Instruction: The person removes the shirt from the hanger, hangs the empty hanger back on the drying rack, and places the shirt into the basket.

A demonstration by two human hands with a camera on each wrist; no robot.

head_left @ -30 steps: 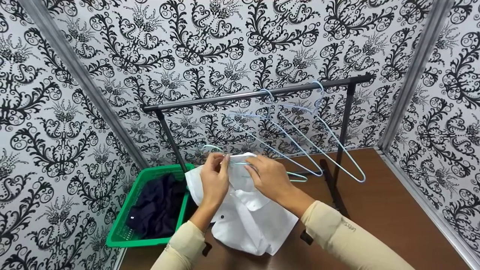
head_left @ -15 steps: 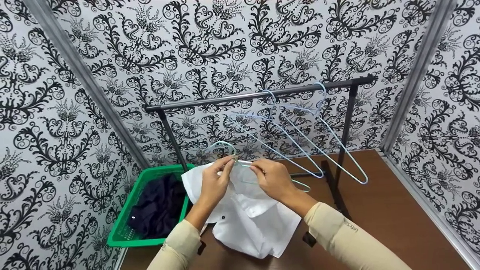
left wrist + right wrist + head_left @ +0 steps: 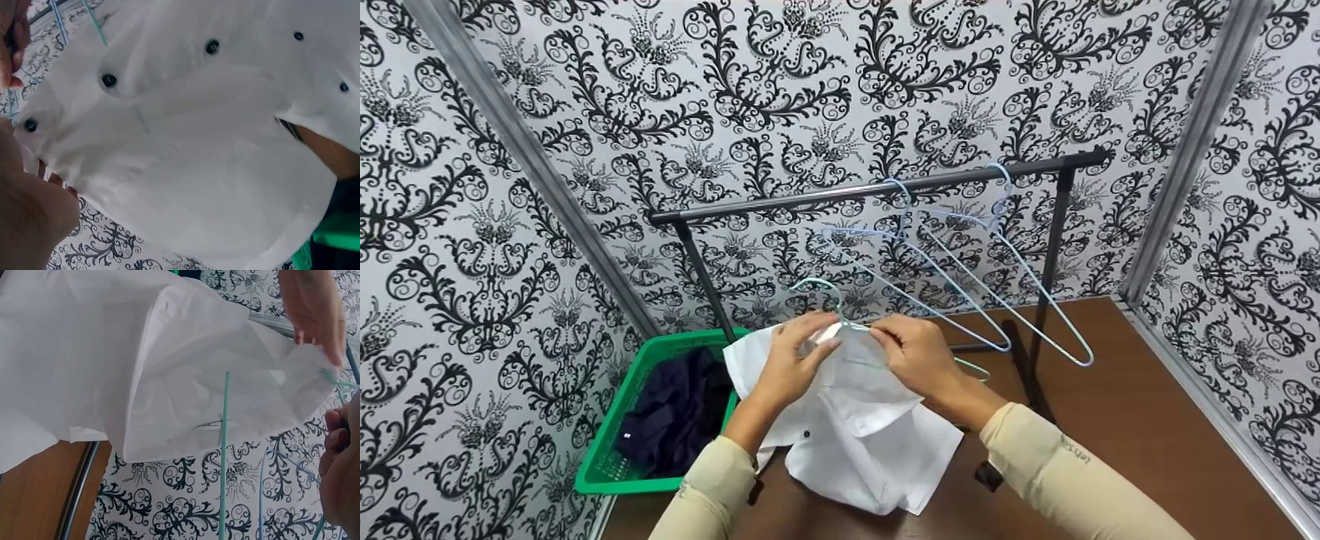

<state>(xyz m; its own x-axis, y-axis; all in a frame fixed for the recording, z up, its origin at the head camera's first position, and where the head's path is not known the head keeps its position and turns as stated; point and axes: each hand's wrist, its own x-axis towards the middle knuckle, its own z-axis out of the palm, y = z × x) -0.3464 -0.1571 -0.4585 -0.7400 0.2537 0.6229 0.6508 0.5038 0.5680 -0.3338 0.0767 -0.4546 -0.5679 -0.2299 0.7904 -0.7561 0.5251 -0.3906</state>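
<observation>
A white shirt (image 3: 855, 442) with dark buttons drapes from my hands in the head view. My left hand (image 3: 791, 360) pinches the shirt's upper edge close to the neck of a mint-green hanger (image 3: 837, 291). The hanger's hook stands up above that edge, while part of its frame lies inside the shirt, showing faintly through the cloth. My right hand (image 3: 919, 352) grips the hanger's shoulder just right of its neck. In the right wrist view, the hanger's bar (image 3: 224, 455) runs into the shirt's opening (image 3: 140, 365). The left wrist view shows the buttoned front (image 3: 169, 146) spread near my left hand (image 3: 34, 208).
Two pale blue hangers (image 3: 952, 300) hang on a dark metal rack rail (image 3: 802, 201) behind my hands. A green basket (image 3: 641, 375) with dark navy clothing (image 3: 675, 412) stands at the left. Brown tabletop (image 3: 1140, 420) extends to the right, with patterned walls around it.
The mint-green hanger's hook has come up and right into view above the shirt. My left hand has shifted from the hanger's neck to the shirt's edge; my right hand has moved slightly right.
</observation>
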